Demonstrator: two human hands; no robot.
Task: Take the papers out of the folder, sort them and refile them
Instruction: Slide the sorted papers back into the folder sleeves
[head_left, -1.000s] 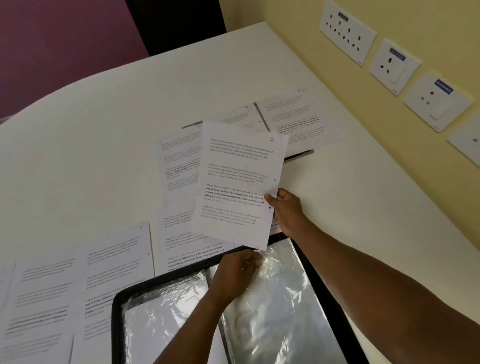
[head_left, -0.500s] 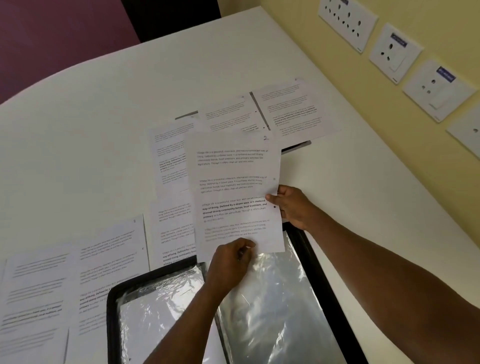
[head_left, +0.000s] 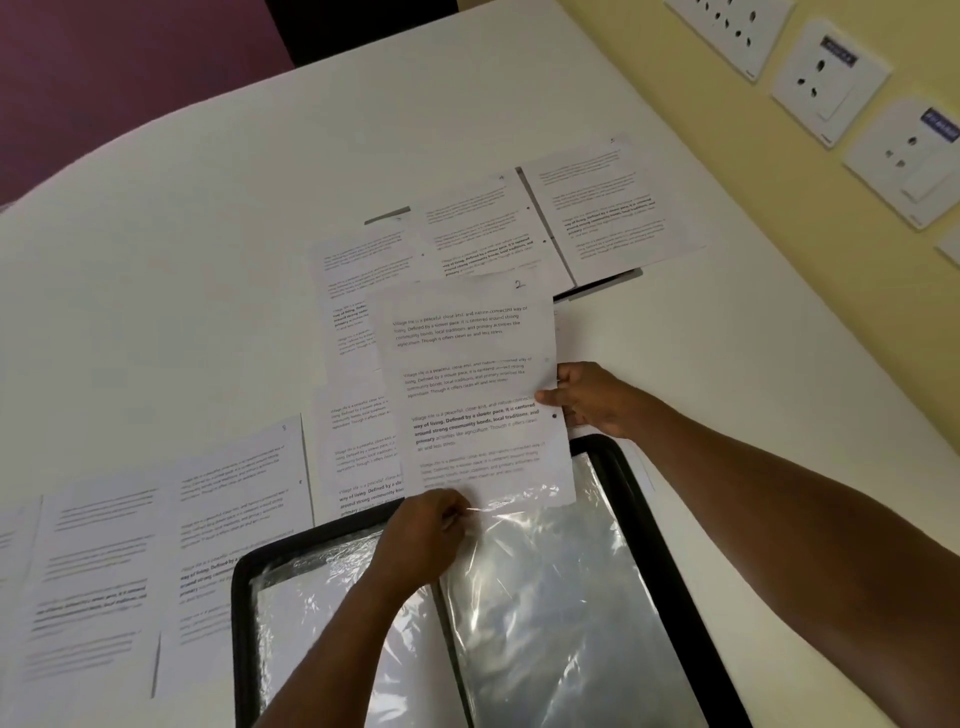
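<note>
Paper first: a white printed sheet marked with a handwritten 2 (head_left: 475, 395) is held up over the far end of the black-rimmed open folder with clear plastic sleeves (head_left: 675, 566), and its lower edge sits right at the mouth of the right-hand clear plastic sleeve (head_left: 550, 587). The right hand (head_left: 592, 397) pinches the sheet's right edge, thumb on the printed face and fingers curled behind, just beyond the folder's far right corner. The left hand (head_left: 423, 538) is over the folder's spine, fingers curled tight on the shiny top edge of that sleeve, right beneath the sheet's lower left corner; whether they also catch the paper itself, I cannot tell. The folder lies open flat at the near edge of the white rounded table (head_left: 208, 218), both of its pages glinting. Around it, more pages! A row of white printed sheets (head_left: 166, 545) lies flat to the left of the folder, overlapping one another, one tucked partly under the folder's left rim. Beyond the folder, another group of printed sheets (head_left: 498, 228) is spread out side by side, with a dark strip showing beneath them. Far off to the folder's right, white wall sockets (head_left: 826, 78) sit on the yellow wall (head_left: 779, 218).
</note>
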